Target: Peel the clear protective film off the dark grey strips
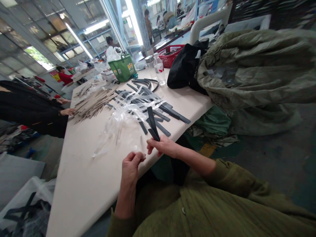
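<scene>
My right hand is closed round the near end of a flat black strip that points away from me over the white table. My left hand hovers just to its left, fingers pinched on a thin clear plastic sleeve that trails up the table. Beyond both hands lies a heap of several more black strips tangled with clear plastic sleeves.
A pile of brown card strips lies at the far left, where another person's hand rests. A green bag, a bottle, a red basket and a black bag stand at the back. Olive cloth bulges on the right.
</scene>
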### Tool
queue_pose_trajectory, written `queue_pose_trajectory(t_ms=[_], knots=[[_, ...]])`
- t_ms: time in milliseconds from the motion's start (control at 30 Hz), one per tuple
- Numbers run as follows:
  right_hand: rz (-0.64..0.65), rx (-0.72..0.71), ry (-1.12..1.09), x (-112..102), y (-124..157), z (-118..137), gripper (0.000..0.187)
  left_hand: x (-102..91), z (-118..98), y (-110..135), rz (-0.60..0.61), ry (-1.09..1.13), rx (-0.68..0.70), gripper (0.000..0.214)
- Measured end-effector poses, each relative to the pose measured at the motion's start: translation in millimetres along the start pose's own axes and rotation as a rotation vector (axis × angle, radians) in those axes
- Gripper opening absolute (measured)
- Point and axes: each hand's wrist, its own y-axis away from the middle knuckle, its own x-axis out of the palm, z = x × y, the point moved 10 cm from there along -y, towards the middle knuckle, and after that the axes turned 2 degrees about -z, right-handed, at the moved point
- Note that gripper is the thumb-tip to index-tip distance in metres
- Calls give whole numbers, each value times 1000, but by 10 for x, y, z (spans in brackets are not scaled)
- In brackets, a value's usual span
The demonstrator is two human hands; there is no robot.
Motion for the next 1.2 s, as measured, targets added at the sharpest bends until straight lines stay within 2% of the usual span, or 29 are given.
queue_pose_trajectory(t_ms=[133, 233, 400, 700, 833, 933, 1067, 1133, 1200], knots=[[109, 73, -8, 104, 356, -260, 46, 122, -63, -95, -75, 322, -36, 38], [107, 113, -20, 142, 521, -419, 46, 332, -25, -84, -63, 411, -97, 43], [45, 110, -20, 97, 554, -458, 42, 644, 55, -11, 37, 388, -114, 37], [44, 153, -93, 83, 484, -552, 27, 757, 200, 111, 109, 282, -169, 42], [53, 160, -111, 97, 457, -560, 34, 740, 228, 173, 134, 134, -144, 43], [92, 130, -108, 74, 480, -474, 43, 639, 181, 129, 82, 82, -92, 36], [182, 23, 28, -70, 711, -333, 52, 289, 21, -31, -122, 309, -6, 37], [166, 55, 143, -228, 887, -422, 51, 141, 38, -57, -183, 386, -29, 40], [95, 136, 224, -420, 1041, -596, 50, 121, 168, 2, -173, 400, -112, 41]])
